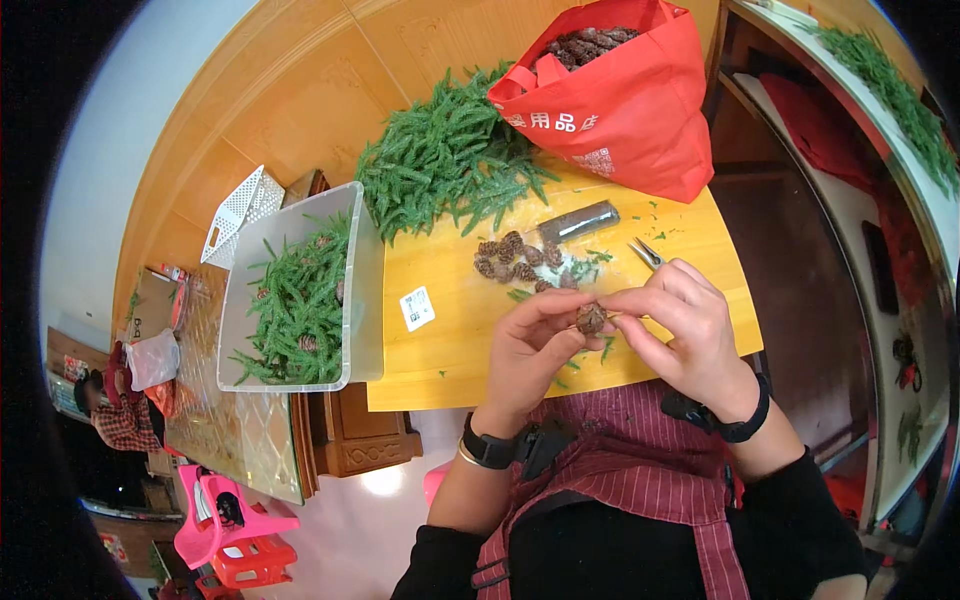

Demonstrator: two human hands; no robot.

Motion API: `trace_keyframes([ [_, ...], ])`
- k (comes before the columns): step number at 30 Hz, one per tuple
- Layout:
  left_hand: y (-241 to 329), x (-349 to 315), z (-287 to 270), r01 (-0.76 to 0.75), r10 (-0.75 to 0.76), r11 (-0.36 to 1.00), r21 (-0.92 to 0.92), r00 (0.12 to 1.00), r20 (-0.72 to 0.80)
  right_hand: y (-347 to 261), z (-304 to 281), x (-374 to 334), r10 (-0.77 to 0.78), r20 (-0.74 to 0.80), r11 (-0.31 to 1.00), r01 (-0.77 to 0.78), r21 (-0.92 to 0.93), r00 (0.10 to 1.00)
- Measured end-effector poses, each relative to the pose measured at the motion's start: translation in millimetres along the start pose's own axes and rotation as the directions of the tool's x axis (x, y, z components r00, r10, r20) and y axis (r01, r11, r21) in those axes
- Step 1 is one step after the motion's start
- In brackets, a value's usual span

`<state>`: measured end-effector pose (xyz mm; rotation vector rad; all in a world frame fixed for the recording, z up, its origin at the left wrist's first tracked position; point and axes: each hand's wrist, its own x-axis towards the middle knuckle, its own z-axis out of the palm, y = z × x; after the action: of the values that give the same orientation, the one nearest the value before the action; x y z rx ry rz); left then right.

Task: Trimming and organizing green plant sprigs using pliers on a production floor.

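Above the near edge of the yellow table (420,365), a brown pine cone (591,319) is pinched between the fingertips of my left hand (525,350). My right hand (685,325) is closed at the cone's right side, thumb and forefinger pressed on something thin, too small to make out. Just beyond my hands lies a cluster of small pine cones (513,257) with green scraps around it. Pliers (647,254) rest by my right knuckles, their handles hidden. A dark block in clear wrap (579,221) lies behind the cones.
Green artificial pine sprigs (450,150) are heaped at the back, beside a red bag (640,110) full of pine cones. At left stands a translucent bin (352,290) with sprigs and cones inside. A white label (417,308) lies near it. Shelving (790,130) rises at right.
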<state>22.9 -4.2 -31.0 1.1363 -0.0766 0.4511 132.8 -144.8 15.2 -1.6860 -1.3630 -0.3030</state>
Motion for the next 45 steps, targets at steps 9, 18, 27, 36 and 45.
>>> trace_keyframes([
  [9,2.7,0.5,4.6,-0.071,0.07,0.997,0.018,0.997,0.037,1.6,0.6,-0.9,-0.048,-0.012,0.998,0.047,-0.036,0.999],
  [18,3.3,-3.7,2.3,0.049,-0.051,0.996,0.075,0.999,0.016,9.8,-2.1,-1.5,-0.116,0.002,0.993,0.116,-0.03,0.993],
  [27,1.4,-1.3,10.5,0.001,0.0,0.997,0.079,1.0,-0.018,10.6,1.7,-7.6,-0.048,-0.029,0.998,0.047,-0.03,0.998],
  [36,-3.8,-0.7,6.1,-0.088,0.085,0.994,0.065,0.996,0.041,6.2,2.8,-7.2,-0.023,-0.046,0.999,0.022,-0.03,0.999],
  [45,-7.5,-1.1,14.1,-0.075,0.078,0.995,0.061,0.995,-0.056,-0.5,-0.9,-9.8,-0.084,-0.027,0.976,0.076,-0.204,0.996],
])
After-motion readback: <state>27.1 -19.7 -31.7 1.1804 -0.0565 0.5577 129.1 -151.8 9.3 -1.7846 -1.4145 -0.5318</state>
